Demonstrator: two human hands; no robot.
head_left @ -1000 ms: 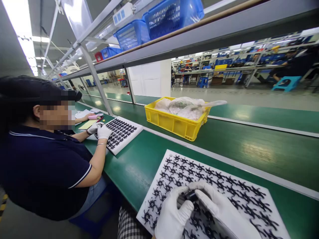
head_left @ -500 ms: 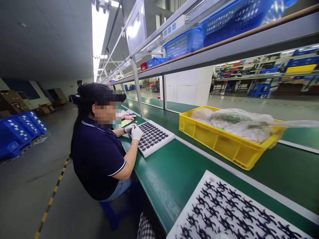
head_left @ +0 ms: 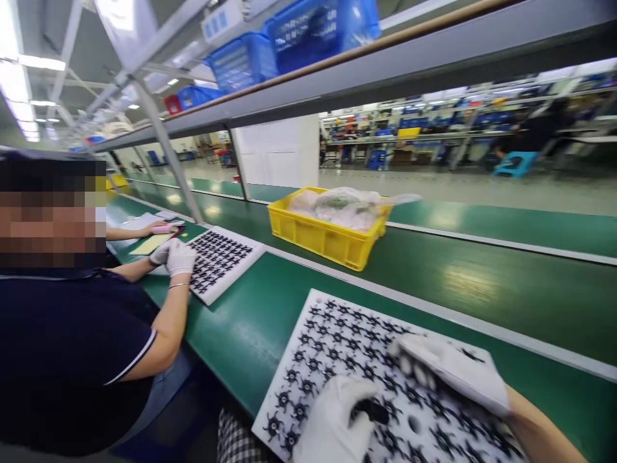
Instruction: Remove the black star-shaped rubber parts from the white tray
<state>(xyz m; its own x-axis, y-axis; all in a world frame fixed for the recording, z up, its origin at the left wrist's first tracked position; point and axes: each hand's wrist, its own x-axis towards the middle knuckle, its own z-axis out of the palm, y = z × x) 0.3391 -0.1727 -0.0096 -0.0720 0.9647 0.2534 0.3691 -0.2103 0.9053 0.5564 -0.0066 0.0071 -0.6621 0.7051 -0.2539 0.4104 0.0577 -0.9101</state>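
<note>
Green belt (head_left: 270,321): left grip (head_left: 332,418) pinches black part (head_left: 372,409) (half hidden); right grip (head_left: 448,366) blurred, unclear.

A tray of parts (head_left: 337,347) is set on the near belt (head_left: 250,321), with a crate (head_left: 322,241) placed farther behind and a co-worker's tray (head_left: 224,260) to the left.

Bright ceiling strip lights, glare on belt, motion-blurred, edges warped.

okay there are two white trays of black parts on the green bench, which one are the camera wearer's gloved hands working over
The near tray at the bottom of the picture: the left hand and right hand are over it. The far tray lies before the seated co-worker.
</note>
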